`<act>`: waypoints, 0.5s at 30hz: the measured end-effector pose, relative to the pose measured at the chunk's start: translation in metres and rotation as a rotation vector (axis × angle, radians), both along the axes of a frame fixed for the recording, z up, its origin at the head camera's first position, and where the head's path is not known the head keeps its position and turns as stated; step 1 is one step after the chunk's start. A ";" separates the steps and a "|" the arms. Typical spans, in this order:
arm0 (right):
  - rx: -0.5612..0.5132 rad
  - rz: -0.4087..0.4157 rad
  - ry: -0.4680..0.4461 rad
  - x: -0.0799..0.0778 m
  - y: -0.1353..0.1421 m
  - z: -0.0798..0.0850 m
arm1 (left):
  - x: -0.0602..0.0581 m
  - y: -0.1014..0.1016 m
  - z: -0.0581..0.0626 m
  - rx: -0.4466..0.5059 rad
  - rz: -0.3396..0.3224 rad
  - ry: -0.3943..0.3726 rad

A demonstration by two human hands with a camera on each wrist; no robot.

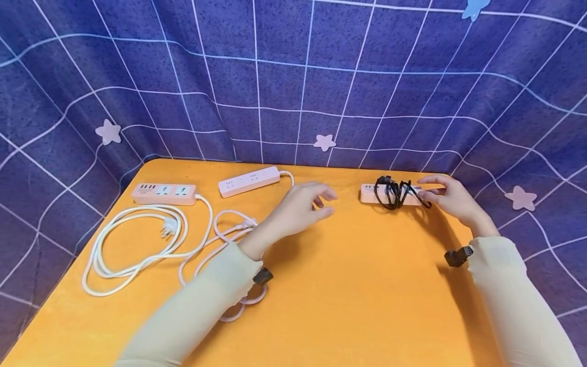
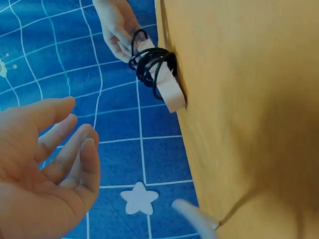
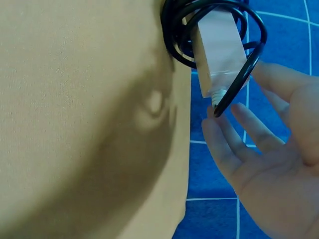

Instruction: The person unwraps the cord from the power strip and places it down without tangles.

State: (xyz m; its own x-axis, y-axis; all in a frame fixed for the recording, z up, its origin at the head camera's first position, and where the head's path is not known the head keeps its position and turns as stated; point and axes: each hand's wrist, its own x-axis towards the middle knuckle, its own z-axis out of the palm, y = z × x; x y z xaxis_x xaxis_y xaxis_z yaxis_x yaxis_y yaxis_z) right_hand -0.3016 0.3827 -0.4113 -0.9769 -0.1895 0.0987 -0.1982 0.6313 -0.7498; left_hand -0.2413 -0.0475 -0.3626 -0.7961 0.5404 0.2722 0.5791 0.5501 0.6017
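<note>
A white-and-pink power strip (image 1: 368,195) lies at the back right of the table with a black cord (image 1: 391,195) wound around it. My right hand (image 1: 451,200) is at the strip's right end. In the right wrist view its fingers (image 3: 227,144) are spread around the end where a short white cable stub shows, close to a loop of black cord; firm contact cannot be made out. My left hand (image 1: 300,206) hovers over the middle of the table, loosely curled and holding nothing, to the right of a second pink power strip (image 1: 249,182).
On the left a third pink strip (image 1: 164,194) lies beside its coiled white cord (image 1: 103,255) and plug (image 1: 169,227). Another pale cord (image 1: 231,318) runs beneath my left forearm. A blue grid-patterned curtain (image 1: 284,86) hangs behind the orange table (image 1: 357,306).
</note>
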 end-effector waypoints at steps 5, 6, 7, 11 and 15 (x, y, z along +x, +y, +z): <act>-0.032 0.040 -0.051 -0.003 0.003 -0.004 | 0.002 0.008 -0.003 0.012 0.015 -0.028; -0.029 0.038 -0.064 -0.003 0.003 -0.005 | 0.002 0.010 -0.004 0.017 0.011 -0.032; -0.031 0.036 -0.081 -0.004 0.004 -0.006 | 0.003 0.012 -0.004 0.019 0.004 -0.032; -0.021 0.058 -0.113 -0.003 0.007 -0.008 | 0.003 0.018 -0.009 0.028 -0.017 -0.031; -0.076 0.115 -0.145 -0.003 0.004 -0.014 | 0.003 0.021 -0.015 0.020 -0.015 -0.028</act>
